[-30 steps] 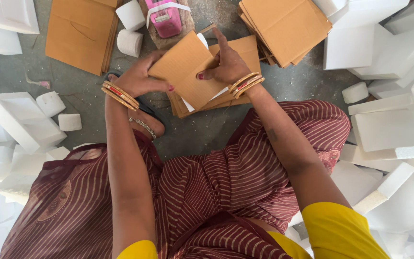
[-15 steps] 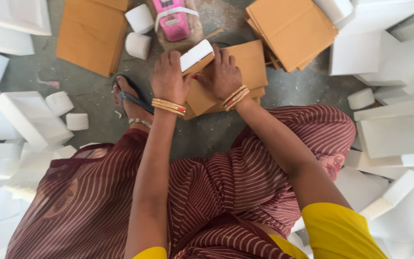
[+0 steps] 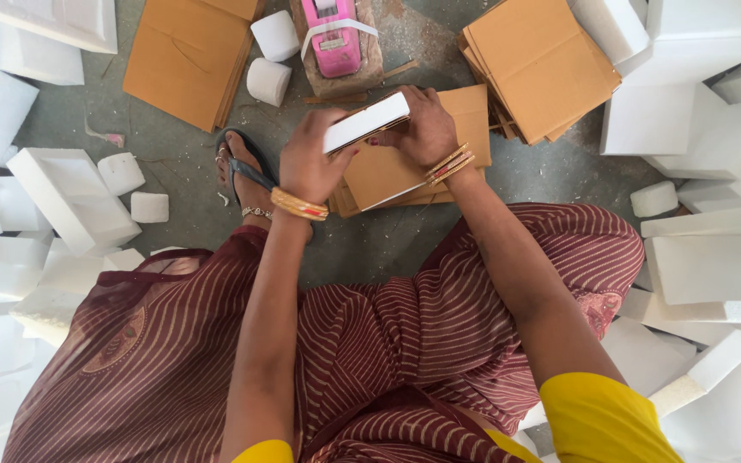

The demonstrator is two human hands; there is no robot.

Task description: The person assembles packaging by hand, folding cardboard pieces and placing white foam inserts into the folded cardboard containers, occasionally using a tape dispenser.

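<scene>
My left hand and my right hand both grip a folded flat cardboard piece, its white face turned up and tilted. It is held just above a low stack of brown cardboard sheets lying on the grey floor in front of me. Both wrists carry gold and red bangles. A pink tape dispenser rests on a brown block just beyond the hands.
More stacks of brown cardboard lie at the back left and back right. White foam blocks and foam pieces crowd both sides. Small foam cylinders sit near the dispenser. My sandalled foot rests on the floor.
The cardboard piece has been folded flat and turned white face up. Both hands have closed in on it and lifted it slightly above the stack.
</scene>
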